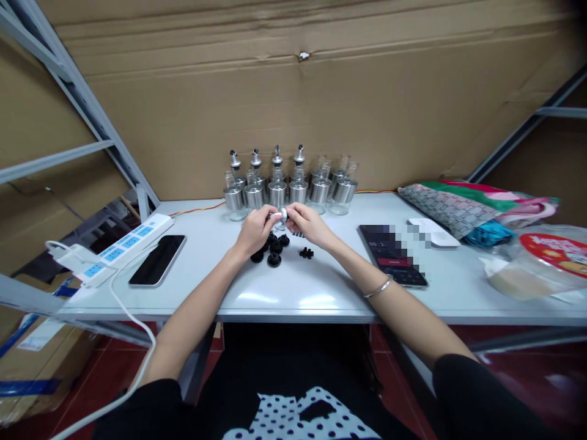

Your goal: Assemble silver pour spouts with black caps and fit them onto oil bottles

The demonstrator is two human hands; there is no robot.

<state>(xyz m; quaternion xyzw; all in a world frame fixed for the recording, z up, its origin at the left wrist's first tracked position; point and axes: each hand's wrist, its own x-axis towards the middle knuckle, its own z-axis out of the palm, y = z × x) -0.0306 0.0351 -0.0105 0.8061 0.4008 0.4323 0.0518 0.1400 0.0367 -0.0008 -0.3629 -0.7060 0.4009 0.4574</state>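
Note:
Above the middle of the table, my left hand [257,230] and my right hand [310,223] meet at a small silver pourer spout [284,215]. Fingers of both are pinched on it and partly hide it. Under the hands lies a cluster of black rubber stoppers [274,259]. To their right are several tiny black caps [306,252] and a few small dark pieces [298,234], partly covered by my right hand. Just behind the hands stand rows of glass bottles with steel sleeves [277,197]; several in the back row carry silver pourers with black tips [277,156].
A white power strip [131,244] with a plugged-in cable and a phone [158,261] lie at the left. On the right are another phone [392,255], a white flat object [433,233], a colourful bag [463,208] and a plastic-wrapped tub [527,269]. Cardboard [275,98] forms the back wall.

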